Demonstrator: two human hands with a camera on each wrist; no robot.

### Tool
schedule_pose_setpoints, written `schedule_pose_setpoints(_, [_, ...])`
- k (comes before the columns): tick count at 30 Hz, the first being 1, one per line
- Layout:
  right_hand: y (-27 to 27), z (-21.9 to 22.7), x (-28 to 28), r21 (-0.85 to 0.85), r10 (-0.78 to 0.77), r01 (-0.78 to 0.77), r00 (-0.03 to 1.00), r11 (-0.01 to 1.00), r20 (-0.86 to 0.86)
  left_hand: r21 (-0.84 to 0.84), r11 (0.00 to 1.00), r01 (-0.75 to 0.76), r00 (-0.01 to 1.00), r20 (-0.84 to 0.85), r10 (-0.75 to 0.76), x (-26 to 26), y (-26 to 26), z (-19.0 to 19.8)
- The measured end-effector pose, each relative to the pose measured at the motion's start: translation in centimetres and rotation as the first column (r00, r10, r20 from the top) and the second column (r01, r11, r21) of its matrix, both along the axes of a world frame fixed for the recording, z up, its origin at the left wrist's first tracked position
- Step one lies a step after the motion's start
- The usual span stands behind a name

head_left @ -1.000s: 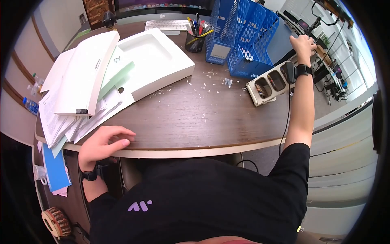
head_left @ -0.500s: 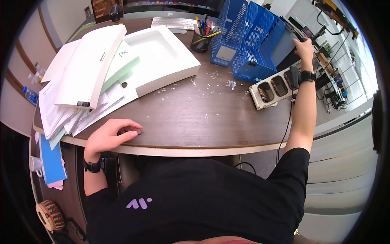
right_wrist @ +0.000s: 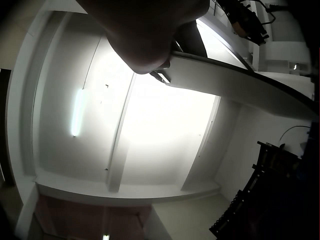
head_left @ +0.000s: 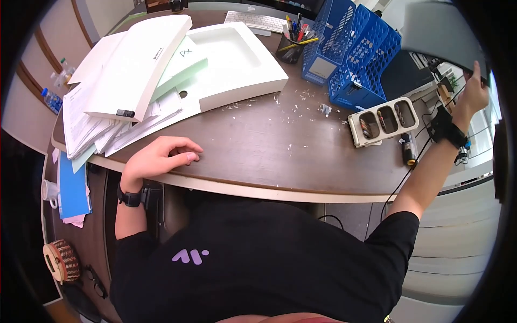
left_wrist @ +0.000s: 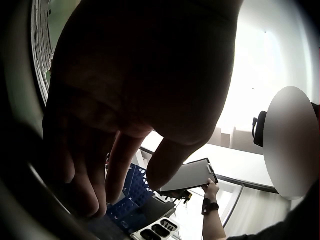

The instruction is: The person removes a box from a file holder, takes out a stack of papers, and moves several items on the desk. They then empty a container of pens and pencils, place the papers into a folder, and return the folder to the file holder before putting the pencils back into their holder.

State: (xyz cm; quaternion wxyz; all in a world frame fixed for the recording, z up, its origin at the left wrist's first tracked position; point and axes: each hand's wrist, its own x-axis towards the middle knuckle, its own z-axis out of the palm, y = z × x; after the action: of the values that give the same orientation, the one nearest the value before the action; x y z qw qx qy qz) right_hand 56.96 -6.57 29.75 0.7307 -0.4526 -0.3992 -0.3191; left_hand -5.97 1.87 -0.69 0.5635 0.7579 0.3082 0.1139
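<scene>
At the upper right of the head view, my right hand (head_left: 472, 99) grips a clipboard (head_left: 444, 33) by its edge, raised above the desk. The left wrist view shows the same clipboard (left_wrist: 192, 175) with a pale sheet on it and a metal clip near the gripping fingers. In the right wrist view, the board (right_wrist: 220, 80) appears nearly edge-on beside the dark hand. My left hand (head_left: 160, 157) rests at the front edge of the desk (head_left: 247, 156), fingers loosely bent, holding nothing. Near my right forearm sits a cream three-compartment box (head_left: 377, 139) with small items inside.
Blue file holders (head_left: 353, 96) stand at the back right, beside a pen cup (head_left: 288, 52). A white box (head_left: 245, 89) and stacked papers and a thick book (head_left: 126, 70) cover the left. Paper scraps lie mid-desk. A black cylinder (head_left: 409, 149) and a cable are near my right arm.
My right hand has moved rightward from behind the file holders and now carries the clipboard up. The compartment box is more fully uncovered. My left hand stays by the desk edge; the head view has shifted.
</scene>
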Motion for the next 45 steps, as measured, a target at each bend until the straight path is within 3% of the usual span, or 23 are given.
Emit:
schedule_pose_setpoints(4, [1.6, -0.9, -2.8, 0.071, 0.435, -0.430, 0.894, 0.900, -0.103, -0.033, 0.999, 0.000, 0.999, 0.047, 0.001, -0.4, 0.1, -0.5])
schedule_pose_setpoints(6, [4.0, -3.2, -6.6, 0.114, 0.615, -0.606, 0.760, 0.788, -0.212, -0.049, 0.999, 0.001, 0.998, 0.066, 0.002, -0.5, 0.3, -0.6])
schedule_pose_setpoints(7, [6.1, -4.8, -5.0, 0.025, 0.722, -0.744, 0.638, 0.667, -0.268, -0.059, 0.998, 0.003, 0.997, 0.073, 0.001, -0.6, 0.3, -0.7])
schedule_pose_setpoints(9, [11.0, -8.7, -6.6, -0.177, 0.716, -0.833, 0.543, 0.524, -0.438, -0.080, 0.997, 0.005, 0.997, 0.080, 0.002, -0.6, 0.5, -0.7])
schedule_pose_setpoints(13, [19.0, -17.5, -15.3, -0.202, 0.646, -0.934, 0.352, 0.296, -0.678, -0.129, 0.992, -0.003, 0.995, 0.096, 0.016, -0.7, 0.8, -1.2])
schedule_pose_setpoints(14, [21.1, -19.1, -16.5, -0.279, 0.542, -0.903, 0.422, 0.328, -0.727, -0.132, 0.991, -0.007, 0.995, 0.096, 0.020, -0.7, 0.9, -1.3])
schedule_pose_setpoints(16, [24.3, -21.6, -19.4, -0.337, 0.475, -0.904, 0.426, 0.263, -0.770, -0.139, 0.990, -0.014, 0.995, 0.095, 0.027, -0.8, 0.8, -1.4])
schedule_pose_setpoints(17, [25.7, -22.3, -20.4, -0.328, 0.448, -0.913, 0.405, 0.243, -0.797, -0.147, 0.989, -0.020, 0.996, 0.088, 0.033, -0.8, 0.7, -1.4])
schedule_pose_setpoints(20, [28.0, -22.9, -21.9, -0.139, 0.443, -0.981, 0.186, 0.138, -0.877, -0.151, 0.988, -0.027, 0.996, 0.081, 0.040, -0.7, 0.6, -0.9])
schedule_pose_setpoints(22, [28.4, -22.1, -20.6, -0.676, 0.529, -0.711, 0.656, 0.194, -0.538, -0.158, 0.986, -0.045, 0.996, 0.076, 0.057, -0.8, 0.6, -0.9])
schedule_pose_setpoints(24, [31.8, -23.3, -20.4, -0.554, 0.466, -0.581, 0.812, 0.596, -0.351, -0.167, 0.985, -0.053, 0.995, 0.077, 0.066, -0.8, 0.6, -0.9])
schedule_pose_setpoints(26, [26.9, -19.2, -21.1, -0.582, 0.532, -0.645, 0.755, 0.496, -0.384, -0.150, 0.986, -0.065, 0.995, 0.067, 0.076, -0.8, 0.5, -0.9])
schedule_pose_setpoints(27, [23.7, -17.2, -21.0, -0.599, 0.537, -0.706, 0.694, 0.377, -0.480, -0.141, 0.987, -0.072, 0.995, 0.061, 0.081, -0.8, 0.6, -1.0])
schedule_pose_setpoints(28, [23.9, -17.3, -18.3, -0.616, 0.593, -0.640, 0.737, 0.460, -0.323, -0.133, 0.988, -0.079, 0.995, 0.053, 0.087, -0.8, 0.6, -1.0])
schedule_pose_setpoints(30, [19.4, -15.3, -15.3, -0.626, 0.424, -0.328, 0.906, 0.707, 0.004, -0.110, 0.990, -0.086, 0.994, 0.054, 0.092, -0.8, 0.5, -1.2])
schedule_pose_setpoints(32, [17.1, -13.3, -9.3, -0.477, 0.194, -0.086, 0.964, 0.875, 0.183, -0.122, 0.987, -0.105, 0.990, 0.082, 0.115, -1.1, 0.6, -1.6])
schedule_pose_setpoints(33, [13.9, -11.1, -7.6, -0.585, 0.025, 0.110, 0.976, 0.803, 0.218, -0.122, 0.987, -0.104, 0.982, 0.146, 0.122, -1.2, 0.8, -2.2])
schedule_pose_setpoints(34, [13.0, -10.6, -3.3, -0.502, -0.231, 0.355, 0.928, 0.789, 0.293, -0.120, 0.986, -0.115, 0.974, 0.183, 0.135, -1.3, 0.9, -2.7])
schedule_pose_setpoints(35, [12.0, -10.0, 0.9, -0.420, -0.479, 0.571, 0.821, 0.706, 0.312, -0.120, 0.985, -0.127, 0.964, 0.217, 0.151, -1.4, 0.9, -3.2])
schedule_pose_setpoints(37, [9.3, -9.9, 7.0, -0.322, -0.712, 0.773, 0.631, 0.546, 0.308, -0.122, 0.980, -0.154, 0.951, 0.249, 0.181, -1.4, 0.8, -3.3])
schedule_pose_setpoints(40, [6.1, -10.3, 11.7, -0.754, -0.656, 0.512, 0.740, 0.412, 0.144, -0.133, 0.973, -0.187, 0.945, 0.247, 0.215, -1.0, 0.8, -3.2])
schedule_pose_setpoints(42, [5.1, -11.6, 11.2, -0.744, -0.570, 0.577, 0.754, 0.337, 0.326, -0.143, 0.969, -0.201, 0.941, 0.246, 0.232, -0.9, 0.9, -3.3])
schedule_pose_setpoints(45, [5.2, -12.8, 5.2, -0.586, -0.663, 0.739, 0.625, 0.333, 0.412, -0.127, 0.967, -0.221, 0.939, 0.239, 0.246, -0.7, 0.7, -3.0])
